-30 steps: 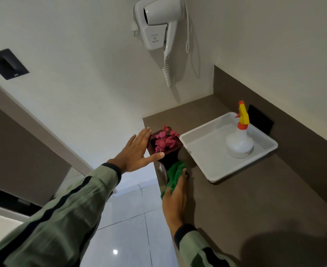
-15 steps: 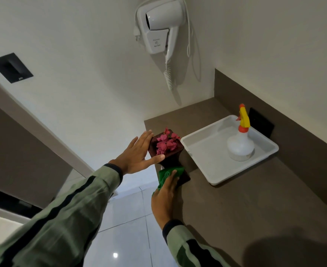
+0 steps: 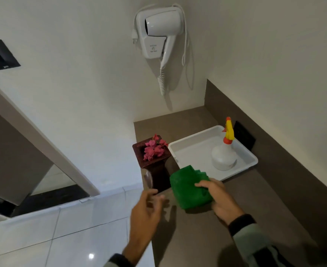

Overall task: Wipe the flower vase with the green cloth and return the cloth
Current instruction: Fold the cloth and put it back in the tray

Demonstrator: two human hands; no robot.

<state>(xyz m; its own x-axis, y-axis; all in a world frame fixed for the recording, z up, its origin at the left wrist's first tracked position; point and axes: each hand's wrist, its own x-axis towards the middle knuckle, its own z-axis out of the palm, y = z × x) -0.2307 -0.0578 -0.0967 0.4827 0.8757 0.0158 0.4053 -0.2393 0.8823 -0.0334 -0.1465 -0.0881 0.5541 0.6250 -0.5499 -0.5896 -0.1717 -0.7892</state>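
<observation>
The right hand (image 3: 219, 199) holds the folded green cloth (image 3: 189, 186) beside the vase (image 3: 155, 162) at the surface's left edge. The left hand (image 3: 146, 211) hangs open. Soft and light, the cloth likely needs only a loose grip.

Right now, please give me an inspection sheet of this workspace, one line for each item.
Surface: brown counter in a wall corner, no spills seen.
Job's things: dark flower vase upright at the counter's left edge, pink flowers in it; folded green cloth to its right, in front of the tray.
Clutter: white tray holding a white spray bottle with a yellow and orange nozzle.
Grippers: right hand grips the cloth; left hand empty, fingers loosely curled, off the vase.
Cables: coiled cord hanging from the wall hair dryer.
Surroundings: white walls, tiled floor, black wall plate.
</observation>
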